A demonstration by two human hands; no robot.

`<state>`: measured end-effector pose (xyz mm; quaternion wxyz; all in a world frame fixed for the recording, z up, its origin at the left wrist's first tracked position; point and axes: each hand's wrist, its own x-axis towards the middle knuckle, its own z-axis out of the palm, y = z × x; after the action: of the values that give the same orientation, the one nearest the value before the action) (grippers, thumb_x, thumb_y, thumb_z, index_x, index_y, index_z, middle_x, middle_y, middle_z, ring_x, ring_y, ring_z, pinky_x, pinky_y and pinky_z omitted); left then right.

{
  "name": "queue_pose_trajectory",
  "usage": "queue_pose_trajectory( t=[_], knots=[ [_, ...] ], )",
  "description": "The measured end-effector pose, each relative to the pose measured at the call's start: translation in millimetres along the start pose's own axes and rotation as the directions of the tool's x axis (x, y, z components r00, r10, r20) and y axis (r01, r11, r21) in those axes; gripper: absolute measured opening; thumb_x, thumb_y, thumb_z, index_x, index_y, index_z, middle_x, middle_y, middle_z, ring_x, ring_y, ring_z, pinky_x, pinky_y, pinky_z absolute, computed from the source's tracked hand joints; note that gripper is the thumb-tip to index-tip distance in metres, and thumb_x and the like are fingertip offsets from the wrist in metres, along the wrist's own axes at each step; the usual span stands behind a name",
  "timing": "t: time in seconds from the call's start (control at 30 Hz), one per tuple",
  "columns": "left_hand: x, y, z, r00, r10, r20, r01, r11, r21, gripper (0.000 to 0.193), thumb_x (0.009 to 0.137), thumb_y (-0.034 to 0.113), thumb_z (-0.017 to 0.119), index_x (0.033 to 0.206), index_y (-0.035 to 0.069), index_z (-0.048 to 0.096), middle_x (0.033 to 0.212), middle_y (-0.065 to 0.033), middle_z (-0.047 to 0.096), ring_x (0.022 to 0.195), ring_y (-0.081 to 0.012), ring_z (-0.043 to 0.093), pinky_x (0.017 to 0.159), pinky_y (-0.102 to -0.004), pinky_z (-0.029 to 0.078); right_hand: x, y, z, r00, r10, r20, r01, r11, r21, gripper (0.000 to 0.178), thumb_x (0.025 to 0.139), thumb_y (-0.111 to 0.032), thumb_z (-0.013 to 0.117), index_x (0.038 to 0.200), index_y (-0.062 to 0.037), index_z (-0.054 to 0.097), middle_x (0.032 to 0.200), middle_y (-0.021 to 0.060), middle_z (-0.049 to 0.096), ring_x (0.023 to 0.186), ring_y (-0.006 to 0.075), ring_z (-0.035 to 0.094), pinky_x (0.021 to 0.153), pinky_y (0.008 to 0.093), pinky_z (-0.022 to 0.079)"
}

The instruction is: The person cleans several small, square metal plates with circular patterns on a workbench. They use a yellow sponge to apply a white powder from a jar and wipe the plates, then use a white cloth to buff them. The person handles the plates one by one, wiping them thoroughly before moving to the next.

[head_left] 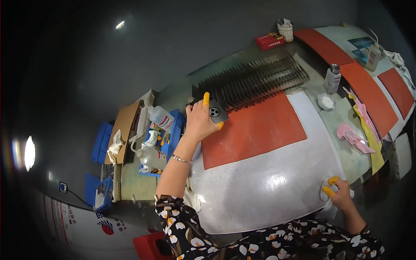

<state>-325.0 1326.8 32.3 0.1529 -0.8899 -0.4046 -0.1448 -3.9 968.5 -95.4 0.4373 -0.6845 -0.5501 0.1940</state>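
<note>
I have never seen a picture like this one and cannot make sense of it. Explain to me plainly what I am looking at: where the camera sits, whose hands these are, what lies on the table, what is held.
There is no machine: a person works with bare hands, filmed by a wide-angle camera on their head that looks down, so straight edges bend. The left hand, with yellow finger covers, holds a small dark metal plate with holes beside a long rack of thin dark plates. The right hand holds a white cloth at the table's near edge. On the table lie an orange mat, a small bottle, pink and yellow cloths. A blue tray of bottles stands at the left.
</note>
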Motion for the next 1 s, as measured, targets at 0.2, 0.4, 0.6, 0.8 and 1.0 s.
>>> queue_pose_trajectory(
  t=[0.2,0.4,0.6,0.8,1.0],
  knots=[
    [78,-28,43,0.96,0.046,0.278,-0.083,0.989,0.123,0.08,0.056,0.041,0.076,0.115,-0.006,0.051,0.107,-0.0151,0.056,0.11,-0.0292,0.046,0.094,-0.0415,0.032,-1,8,1,0.999,0.034,0.003,-0.035,0.998,0.048,0.022,0.068,-0.014,0.074,0.071,-0.0028,0.056,0.062,0.0106,0.058,0.053,0.0212,0.058,0.052,0.0287,0.044],
    [98,-24,65,0.913,0.072,0.403,-0.095,0.995,0.039,0.074,0.055,0.037,0.078,0.109,-0.007,0.054,0.106,-0.0152,0.056,0.111,-0.0298,0.044,0.093,-0.0403,0.032,2,9,1,1.0,-0.002,0.014,0.002,1.0,0.023,0.025,0.068,-0.02,0.075,0.069,-0.0036,0.056,0.061,0.0095,0.058,0.05,0.0211,0.057,0.049,0.0285,0.043],
    [105,-23,66,0.87,0.07,0.489,-0.1,0.994,0.036,0.069,0.056,0.034,0.078,0.105,-0.009,0.055,0.1,-0.0171,0.057,0.107,-0.0301,0.046,0.093,-0.0397,0.032,0,13,-2,0.998,0.038,0.041,-0.039,0.998,0.041,0.029,0.069,-0.027,0.076,0.07,-0.0049,0.056,0.061,0.0089,0.058,0.05,0.0209,0.057,0.049,0.0281,0.042],
    [107,-17,61,0.859,0.038,0.511,-0.033,0.999,-0.018,0.093,0.057,0.034,0.08,0.129,-0.008,0.038,0.12,-0.021,0.051,0.12,-0.0312,0.041,0.103,-0.0438,0.026,-3,24,2,0.999,0.022,0.034,-0.024,0.997,0.068,0.032,0.07,-0.03,0.076,0.071,-0.0053,0.056,0.061,0.0075,0.057,0.049,0.0212,0.055,0.048,0.0285,0.042],
    [83,-33,43,0.913,-0.044,0.405,0.17,0.944,-0.281,0.099,0.061,0.032,0.079,0.138,-0.001,0.026,0.139,-0.0209,0.035,0.131,-0.0332,0.03,0.11,-0.0458,0.017,-6,29,-3,0.994,0.093,0.055,-0.102,0.977,0.186,0.031,0.071,-0.028,0.075,0.072,-0.0046,0.054,0.06,0.0056,0.056,0.052,0.0158,0.054,0.05,0.0271,0.042]
  ],
)
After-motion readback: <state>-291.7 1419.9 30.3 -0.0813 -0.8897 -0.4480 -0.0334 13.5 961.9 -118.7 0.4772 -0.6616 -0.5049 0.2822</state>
